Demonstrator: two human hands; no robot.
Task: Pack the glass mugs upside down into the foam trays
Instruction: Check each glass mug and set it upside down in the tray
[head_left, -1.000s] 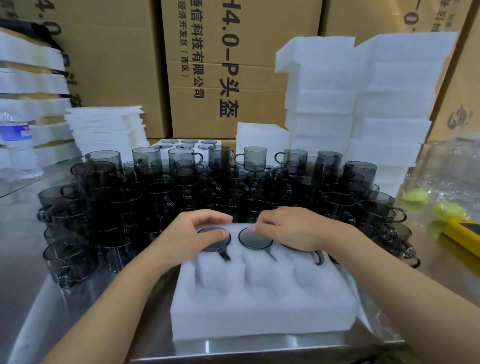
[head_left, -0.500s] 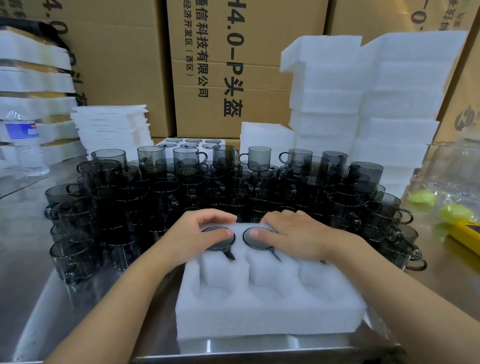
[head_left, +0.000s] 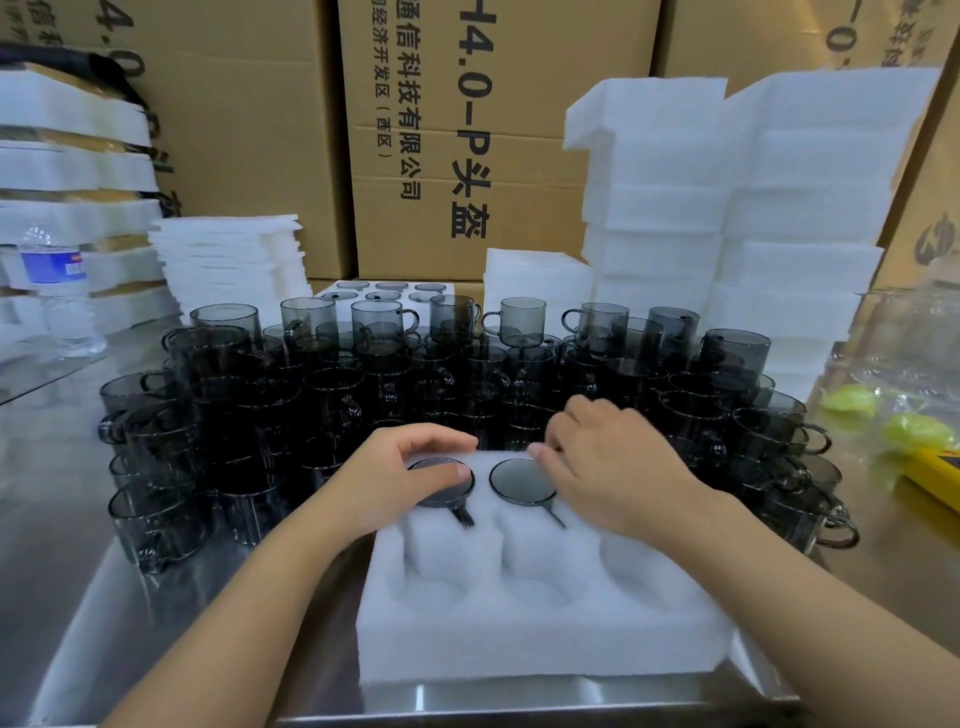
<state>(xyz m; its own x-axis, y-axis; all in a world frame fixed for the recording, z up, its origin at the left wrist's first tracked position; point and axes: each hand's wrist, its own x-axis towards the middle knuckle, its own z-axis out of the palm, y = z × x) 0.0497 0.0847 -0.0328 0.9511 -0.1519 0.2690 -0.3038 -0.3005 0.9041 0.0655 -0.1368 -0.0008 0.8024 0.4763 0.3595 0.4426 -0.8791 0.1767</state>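
Packing progress: early; foam tray (head_left: 545, 639) has its far row part filled and its near row bare.
Left hand (head_left: 384, 478): grips the upturned left mug (head_left: 441, 491) in its pocket.
Right hand (head_left: 618, 467): fingers relaxed, one fingertip touching the upturned middle mug (head_left: 519, 483); the pocket beneath is hidden.
Remaining: loose mugs (head_left: 332, 395) crowd behind the tray.

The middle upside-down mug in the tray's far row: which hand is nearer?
Right. The right hand is at the right edge of the middle mug; the left hand holds the left mug.
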